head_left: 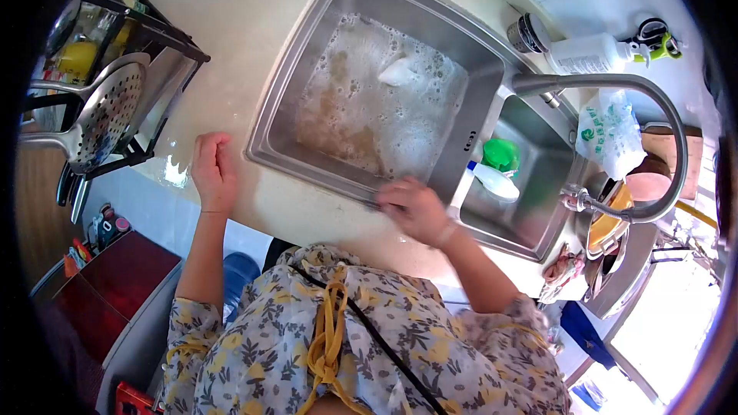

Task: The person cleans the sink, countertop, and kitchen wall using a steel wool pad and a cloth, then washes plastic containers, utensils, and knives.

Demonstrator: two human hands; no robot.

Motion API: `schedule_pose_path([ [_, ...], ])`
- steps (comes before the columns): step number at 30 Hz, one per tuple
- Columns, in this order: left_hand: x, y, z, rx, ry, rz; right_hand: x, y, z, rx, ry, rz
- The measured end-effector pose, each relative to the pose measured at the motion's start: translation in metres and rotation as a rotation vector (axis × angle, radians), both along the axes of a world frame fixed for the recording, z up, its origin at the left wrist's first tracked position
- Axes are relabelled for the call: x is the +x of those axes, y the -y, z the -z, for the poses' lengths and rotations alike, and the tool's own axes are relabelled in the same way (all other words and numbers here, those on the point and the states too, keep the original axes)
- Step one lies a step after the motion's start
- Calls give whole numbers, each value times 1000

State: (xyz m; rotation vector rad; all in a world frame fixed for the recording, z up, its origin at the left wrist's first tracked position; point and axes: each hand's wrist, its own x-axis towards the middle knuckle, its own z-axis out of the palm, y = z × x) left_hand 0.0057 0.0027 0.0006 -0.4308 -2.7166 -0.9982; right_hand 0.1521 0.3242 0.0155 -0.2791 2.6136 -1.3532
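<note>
My left hand (214, 173) rests on the countertop (242, 84), left of the sink, with its fingers curled in and nothing visible in them. At the front rim of the large steel sink basin (269, 127), my right hand (415, 211) is bent closed and slightly blurred. A small dark patch shows at its fingertips; I cannot make out what it is. Cloudy, sudsy water (354, 100) covers the basin floor, brownish toward the left. A whitish lump (398, 73) pokes out of the foam; its kind is unclear.
In the small basin lie a white bottle with a blue cap (496, 183) and a green item (501, 155). The curved faucet (653, 88) arches over the right side. A black rack (165, 34) with a skimmer (111, 111) stands left. Behind the sink lies a white bottle (588, 54).
</note>
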Motion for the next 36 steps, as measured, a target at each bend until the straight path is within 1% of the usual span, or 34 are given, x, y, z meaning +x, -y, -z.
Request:
schedule_pose_path([
  [2, 1, -1, 0, -11, -16, 20, 31, -51, -12, -3, 211, -23],
  [3, 0, -1, 0, -13, -37, 33, 46, -74, -16, -22, 258, -9],
  [4, 0, -3, 0, -9, -36, 34, 58, -91, -26, 44, 327, 10],
  [6, 0, -2, 1, 21, -34, 26, 84, -122, -31, 92, 381, 22],
  [8, 0, -1, 2, 12, -34, 21, 86, -126, -32, 139, 439, 27],
  [10, 0, 0, 1, 5, -32, 10, 75, -114, -36, 131, 625, 127],
  [12, -2, -2, -1, -30, -28, 3, 51, -83, -21, 2, 424, 53],
  [14, -1, 0, -1, -23, -18, 1, 11, -36, 3, -42, 300, -41],
  [16, -1, -2, -1, -18, -20, -16, -33, 16, 14, -105, 138, -77],
  [17, 0, -2, -2, -21, -40, -7, -37, 19, 16, -110, 137, -88],
  [19, -2, 0, -3, -27, -64, 16, -40, 22, 20, -234, 96, -43],
  [20, -2, 1, -2, -32, -64, 20, -23, 3, 16, -215, 130, -2],
  [22, -2, 1, 4, -25, -51, 26, 25, -55, 10, -10, 330, 56],
  [23, -2, 2, 4, -22, -29, 19, 51, -81, -1, 40, 457, 158],
  [24, -1, 3, 4, -23, -8, 9, 67, -99, -14, 160, 468, 146],
  [25, 0, 4, 4, -24, 5, 10, 77, -106, -26, 134, 715, 302],
  [27, -2, 2, 4, -11, 8, 12, 73, -105, -23, 287, 597, 173],
  [29, -3, 4, 7, -22, -7, 17, 39, -73, -9, 223, 498, 104],
  [31, -2, 5, 7, -37, -27, 3, -10, -28, 7, 176, 348, -37],
  [33, -2, 5, 5, -17, -28, 28, -42, 9, 16, -6, 260, -30],
  [34, -2, 4, 4, -18, -40, 21, -42, 4, 15, -6, 248, -37],
  [36, -1, 5, 5, -36, 5, 11, -21, -16, 11, 90, 324, -38],
])
